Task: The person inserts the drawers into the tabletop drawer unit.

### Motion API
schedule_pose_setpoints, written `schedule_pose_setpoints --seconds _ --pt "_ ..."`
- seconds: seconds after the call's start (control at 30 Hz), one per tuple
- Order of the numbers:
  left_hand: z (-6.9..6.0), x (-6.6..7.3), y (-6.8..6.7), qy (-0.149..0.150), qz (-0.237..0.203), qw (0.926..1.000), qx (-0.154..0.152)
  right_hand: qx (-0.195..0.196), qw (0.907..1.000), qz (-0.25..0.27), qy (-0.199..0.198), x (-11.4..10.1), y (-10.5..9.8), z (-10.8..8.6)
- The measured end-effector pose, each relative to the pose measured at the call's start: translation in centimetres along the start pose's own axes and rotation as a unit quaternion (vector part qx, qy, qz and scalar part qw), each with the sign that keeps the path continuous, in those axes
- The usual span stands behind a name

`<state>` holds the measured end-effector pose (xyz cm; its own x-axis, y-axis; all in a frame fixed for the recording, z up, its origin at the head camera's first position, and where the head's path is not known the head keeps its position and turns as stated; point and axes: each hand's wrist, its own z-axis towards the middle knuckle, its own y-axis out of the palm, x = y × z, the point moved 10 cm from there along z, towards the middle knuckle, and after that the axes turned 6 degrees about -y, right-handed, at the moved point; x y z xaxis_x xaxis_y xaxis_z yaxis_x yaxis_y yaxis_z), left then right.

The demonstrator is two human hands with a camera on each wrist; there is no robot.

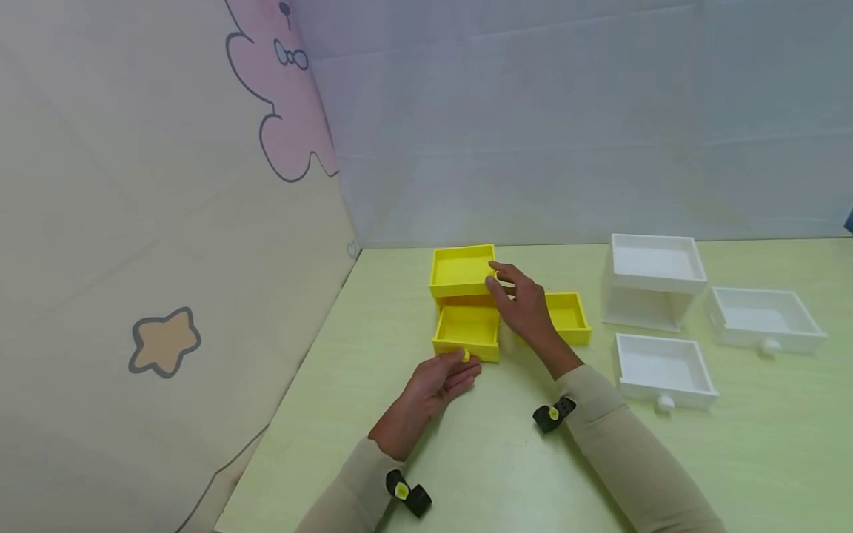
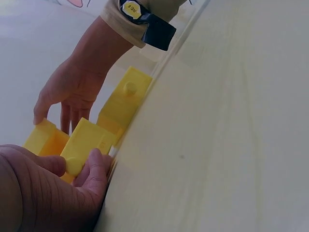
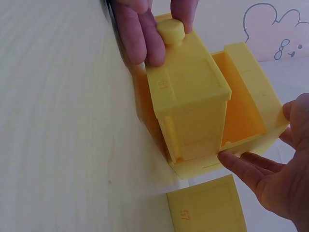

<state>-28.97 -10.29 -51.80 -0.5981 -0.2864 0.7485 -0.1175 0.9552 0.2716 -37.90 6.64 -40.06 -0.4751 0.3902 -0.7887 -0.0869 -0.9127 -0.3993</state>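
Left hand (image 1: pixel 436 381) pinching knob (image 1: pixel 466 356) of yellow drawer (image 1: pixel 469 326), which is jutting frontward from lower opening of yellow cabinet (image 1: pixel 463 287) on worktop (image 1: pixel 480 451). Drawer's sliding axis running front to back; cabinet lying ahead, slightly right of left hand, hand nearer knob. Right hand (image 1: pixel 529 307) touching cabinet's right side, fingers extended, not clutching. Right-wrist view showing "57" (image 3: pixel 184 215) on second yellow drawer (image 1: pixel 566 314); head view missing number, showing white cabinet (image 1: pixel 656 263).

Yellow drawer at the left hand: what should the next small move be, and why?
Probably ease that yellow drawer straight inward: it sits partly out of the yellow cabinet, the left hand pinches its knob, and the right hand touches the cabinet's side, which should help steady it.
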Motion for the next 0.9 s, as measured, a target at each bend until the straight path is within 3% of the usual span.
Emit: schedule_pose_setpoints --seconds 0.33,0.9 --pt "0.06 -0.30 0.09 -0.005 -0.011 0.9999 0.003 -0.006 0.9999 0.006 0.010 0.27 -0.09 -0.08" --pt "-0.09 -0.82 0.43 -0.013 -0.076 0.9970 -0.012 -0.007 0.9999 0.005 0.007 0.10 -0.08 -0.03"
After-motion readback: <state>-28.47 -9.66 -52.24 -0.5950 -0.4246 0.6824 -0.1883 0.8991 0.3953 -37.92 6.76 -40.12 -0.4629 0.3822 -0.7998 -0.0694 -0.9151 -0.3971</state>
